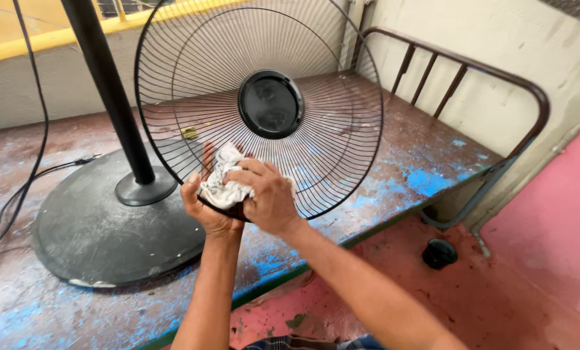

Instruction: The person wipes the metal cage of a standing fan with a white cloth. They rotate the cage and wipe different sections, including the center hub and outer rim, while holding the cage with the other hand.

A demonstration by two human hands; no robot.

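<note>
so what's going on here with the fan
A person holds a round black wire fan grille upright at its lower edge. The left hand grips the rim from beneath, and the right hand presses a crumpled white cloth against the wires. The grille stands over a worn, blue-flecked metal platform, beside the fan's round base and black pole.

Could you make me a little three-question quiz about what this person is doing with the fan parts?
1. True or false: the right hand presses a white cloth against the wire fan guard.
2. What steadies the guard's lower rim? A) left hand B) a clamp C) a foot
3. What stands left of the guard on the worn table?

Key: 1 true; 2 A; 3 the round black fan base with its pole.
</note>
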